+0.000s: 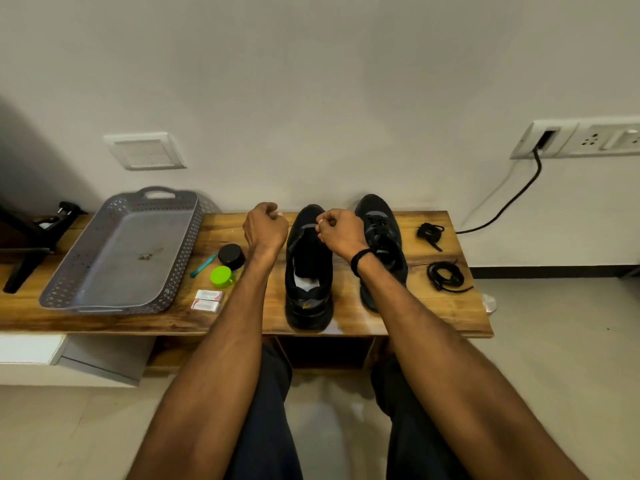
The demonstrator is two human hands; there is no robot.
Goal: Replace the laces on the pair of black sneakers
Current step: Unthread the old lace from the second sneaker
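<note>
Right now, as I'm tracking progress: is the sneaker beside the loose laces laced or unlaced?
Laced: black lace crisscrosses the front of that sneaker, beside the loose laces on the bench.

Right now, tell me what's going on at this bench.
A person sits at the wooden bench, left hand and right hand curled over the toe end of the left sneaker, which looks unlaced. They seem to be pulling a lace, though none can be made out. The right sneaker is laced. A far lace bundle and a near lace bundle lie at the bench's right end.
</note>
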